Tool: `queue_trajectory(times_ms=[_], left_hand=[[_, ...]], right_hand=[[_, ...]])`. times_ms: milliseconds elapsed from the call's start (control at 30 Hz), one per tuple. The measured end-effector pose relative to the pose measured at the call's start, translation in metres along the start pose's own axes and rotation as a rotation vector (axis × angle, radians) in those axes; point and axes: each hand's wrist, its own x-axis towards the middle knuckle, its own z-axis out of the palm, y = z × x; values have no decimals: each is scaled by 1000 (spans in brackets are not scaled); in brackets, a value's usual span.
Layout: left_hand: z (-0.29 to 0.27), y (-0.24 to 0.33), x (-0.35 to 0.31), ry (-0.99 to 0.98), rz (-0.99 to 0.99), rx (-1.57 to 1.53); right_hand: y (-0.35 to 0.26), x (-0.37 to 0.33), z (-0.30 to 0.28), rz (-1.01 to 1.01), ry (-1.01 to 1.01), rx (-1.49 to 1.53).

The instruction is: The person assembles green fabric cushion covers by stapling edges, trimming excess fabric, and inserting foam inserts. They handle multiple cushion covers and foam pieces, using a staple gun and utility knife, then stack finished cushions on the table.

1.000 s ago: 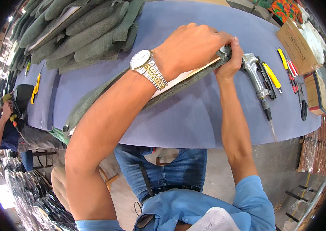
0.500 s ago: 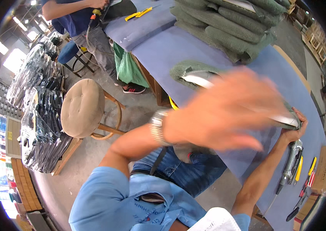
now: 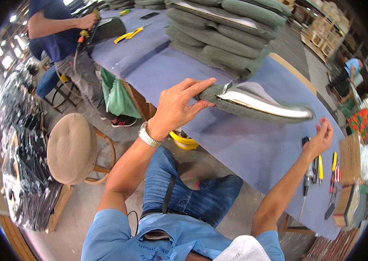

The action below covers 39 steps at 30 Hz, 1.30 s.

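Note:
My left hand (image 3: 177, 106), with a metal watch on its wrist, grips the left end of a long, dark green fabric-covered pad (image 3: 253, 108) between thumb and fingers. The pad is held above the blue-grey tabletop (image 3: 244, 143), a white strip showing along its open upper side and a thin flap standing up from it. Just beyond its right end is my right hand (image 3: 321, 137), apart from the pad. The fingers there are curled closed; whether anything small is in them cannot be seen.
A stack of green pads (image 3: 223, 39) stands at the table's far side. An air tool (image 3: 309, 174) and yellow-handled cutters (image 3: 321, 167) lie at right. A co-worker (image 3: 62, 35) handles a tool at far left. A round stool (image 3: 71, 148) and a yellow bucket (image 3: 184, 142) are left of my legs.
My left hand has come back from over the table and now holds the pad's left end. The pad is raised and turned, and my right hand has let go of its right end.

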Motion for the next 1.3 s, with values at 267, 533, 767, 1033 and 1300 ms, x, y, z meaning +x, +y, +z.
queue_trajectory(times_ms=[267, 533, 767, 1033, 1300], left_hand=[[5, 53, -11, 72, 49, 92], [23, 47, -19, 147, 64, -237], [25, 35, -32, 128, 35, -274], [26, 42, -36, 141, 18, -266], [33, 40, -37, 186, 28, -332]], right_hand=[[-188, -110, 82, 83, -930, -44], [-202, -123, 105, -126, -992, -264], [-210, -131, 94, 424, -1196, 91], [-219, -144, 93, 342, -1110, -84], [-204, -156, 86, 425, -988, 143]])
